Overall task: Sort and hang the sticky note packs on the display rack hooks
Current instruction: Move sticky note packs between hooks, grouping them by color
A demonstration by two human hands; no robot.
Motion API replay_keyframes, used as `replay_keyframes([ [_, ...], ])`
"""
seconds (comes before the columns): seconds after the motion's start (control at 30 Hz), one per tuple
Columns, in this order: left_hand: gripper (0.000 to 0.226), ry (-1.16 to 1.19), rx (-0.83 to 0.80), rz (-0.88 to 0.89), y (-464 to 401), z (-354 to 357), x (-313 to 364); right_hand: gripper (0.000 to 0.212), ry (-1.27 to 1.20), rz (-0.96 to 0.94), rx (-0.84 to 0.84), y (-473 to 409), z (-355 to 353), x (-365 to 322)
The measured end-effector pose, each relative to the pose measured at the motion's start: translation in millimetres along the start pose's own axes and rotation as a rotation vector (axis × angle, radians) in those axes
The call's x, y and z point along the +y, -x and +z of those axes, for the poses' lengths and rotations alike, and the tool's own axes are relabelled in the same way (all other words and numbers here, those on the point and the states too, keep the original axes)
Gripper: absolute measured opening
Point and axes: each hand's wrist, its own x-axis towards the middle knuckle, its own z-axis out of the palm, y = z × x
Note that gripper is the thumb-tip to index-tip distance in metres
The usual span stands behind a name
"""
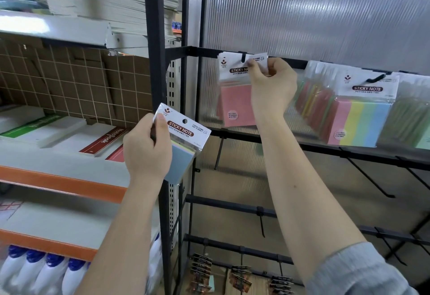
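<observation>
My right hand (271, 80) pinches the white header card of a pink pack (235, 104) at the far hook (243, 57). My left hand (146, 148) grips a pastel pack (183, 146), nearer, left. They look light and slippery; the stiff header seems the best hold.

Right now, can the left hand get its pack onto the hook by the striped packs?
Probably not directly: the right arm crosses between the left hand, holding its pack, and that hook, which already looks crowded.
</observation>
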Motion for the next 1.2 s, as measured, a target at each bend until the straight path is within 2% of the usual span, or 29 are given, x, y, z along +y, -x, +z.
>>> replay_keyframes([
  [0.47, 0.039, 0.007, -0.048, -0.001, 18, -10, 16, 0.009, 0.021, 0.126, 0.068, 17, -38, 11],
  [0.73, 0.038, 0.000, -0.134, 0.023, 58, -26, 23, 0.029, 0.273, 0.163, -0.034, 67, -97, 46],
  [0.97, 0.033, 0.089, -0.232, 0.077, 82, -10, 54, 0.032, 0.389, 0.357, -0.060, 89, -167, 56],
  [1.03, 0.034, 0.119, -0.266, 0.087, 90, -1, 64, 0.028, 0.437, 0.383, -0.103, 91, -186, 57],
  [1.2, 0.038, 0.173, -0.401, 0.153, 106, 28, 81, 0.035, 0.623, 0.435, -0.206, 88, -231, 62],
])
